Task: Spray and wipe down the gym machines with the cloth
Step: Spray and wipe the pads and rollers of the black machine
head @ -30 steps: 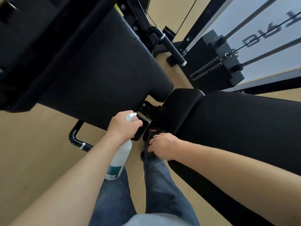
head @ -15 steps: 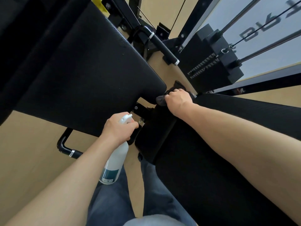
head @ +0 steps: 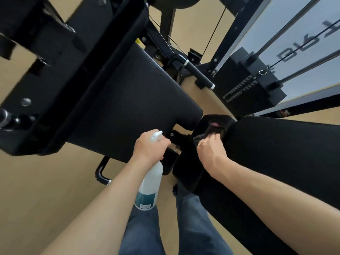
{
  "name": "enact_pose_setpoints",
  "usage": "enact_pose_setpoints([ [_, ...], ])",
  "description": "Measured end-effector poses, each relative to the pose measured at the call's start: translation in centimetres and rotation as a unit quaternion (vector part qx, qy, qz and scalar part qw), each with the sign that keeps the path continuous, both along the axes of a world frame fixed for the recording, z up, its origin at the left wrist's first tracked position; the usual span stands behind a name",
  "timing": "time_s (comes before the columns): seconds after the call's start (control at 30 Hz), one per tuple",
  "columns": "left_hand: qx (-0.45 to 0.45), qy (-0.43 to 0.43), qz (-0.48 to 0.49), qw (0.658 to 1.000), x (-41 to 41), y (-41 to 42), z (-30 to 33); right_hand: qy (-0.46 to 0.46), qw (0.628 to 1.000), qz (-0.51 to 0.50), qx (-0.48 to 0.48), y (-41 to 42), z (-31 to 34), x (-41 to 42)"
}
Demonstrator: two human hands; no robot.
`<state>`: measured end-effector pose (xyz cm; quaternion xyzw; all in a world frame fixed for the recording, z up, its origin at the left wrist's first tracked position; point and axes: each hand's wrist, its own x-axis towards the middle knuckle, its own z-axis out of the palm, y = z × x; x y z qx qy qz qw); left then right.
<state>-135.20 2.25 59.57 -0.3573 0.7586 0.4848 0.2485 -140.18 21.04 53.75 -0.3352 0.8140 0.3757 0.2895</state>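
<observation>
My left hand [head: 150, 146] grips the neck of a white spray bottle [head: 150, 186] with a teal label, which hangs down over my jeans. My right hand [head: 211, 150] holds a dark cloth [head: 214, 130] against the small black seat pad [head: 191, 157] of the gym machine. The cloth is bunched at the pad's far end, partly under my fingers. A large black back pad [head: 132, 100] lies to the left, and a long black pad [head: 279, 153] runs under my right forearm.
A black weight stack [head: 252, 83] with cables and guide rods stands at the right. A padded handle bar [head: 198, 74] sticks out behind the pads. A curved black handle [head: 102, 173] sits low left over the tan floor [head: 36, 190]. Heavy black frame parts [head: 36, 61] fill the upper left.
My right hand with the cloth went from the seat pad's near edge to its far end, then drew back slightly. The left hand and bottle stayed put. My view tilted upward.
</observation>
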Motion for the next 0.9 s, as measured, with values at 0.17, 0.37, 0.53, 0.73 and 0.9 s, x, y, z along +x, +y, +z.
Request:
enact_pose_setpoints([
  [0.17,-0.021,-0.01,0.006,1.0,1.7,-2.8,-0.4,-0.202,0.975,-0.065,-0.057,-4.8,-2.5,7.5],
  [0.37,-0.048,-0.024,0.054,0.997,3.5,-6.0,-1.0,-0.305,0.704,-0.559,-0.314,-5.0,-2.8,3.6],
  [0.53,-0.069,-0.018,0.074,0.995,4.0,-7.2,-1.3,-0.146,0.326,-0.804,-0.475,-3.4,-1.0,1.7],
  [0.73,-0.107,-0.003,0.189,0.976,4.2,-8.4,-1.0,-0.081,0.195,-0.835,-0.508,-3.4,0.7,0.7],
  [0.9,-0.096,0.022,0.204,0.974,4.0,-8.9,-0.5,-0.085,0.193,-0.837,-0.505,-3.7,1.7,1.0],
])
